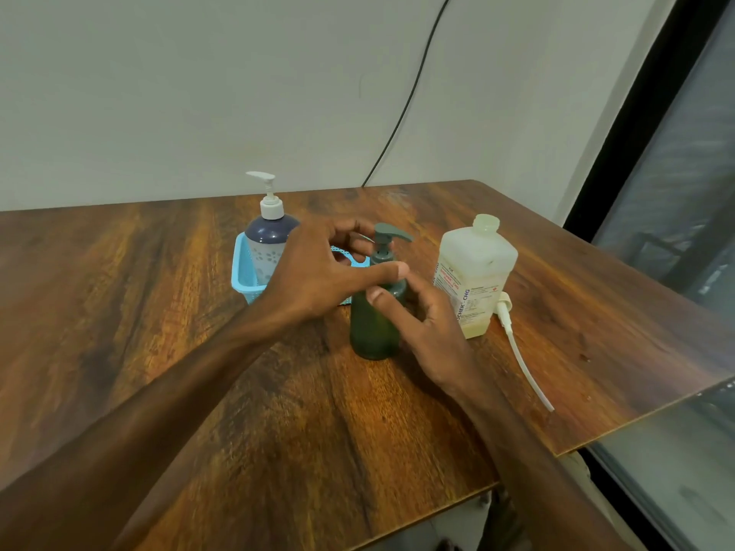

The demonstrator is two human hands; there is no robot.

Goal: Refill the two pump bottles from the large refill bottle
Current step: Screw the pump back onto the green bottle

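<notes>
The dark green pump bottle (372,332) stands upright mid-table with its pump head screwed on. My right hand (425,328) wraps its right side, with the thumb pressed on the shoulder. My left hand (326,268) reaches around the pump neck, fingers spread; its thumb lies across the collar. The second pump bottle (270,240), white with a dark blue top and a white pump, stands in a blue basket (242,272). To the right, the large translucent refill bottle (475,268) stands uncapped with a little yellowish liquid at its bottom.
A white pump with a long dip tube (521,351) lies on the wooden table (159,312) beside the refill bottle, reaching toward the right edge. A black cable (413,93) runs down the wall behind. A dark window frame (644,133) borders the right side.
</notes>
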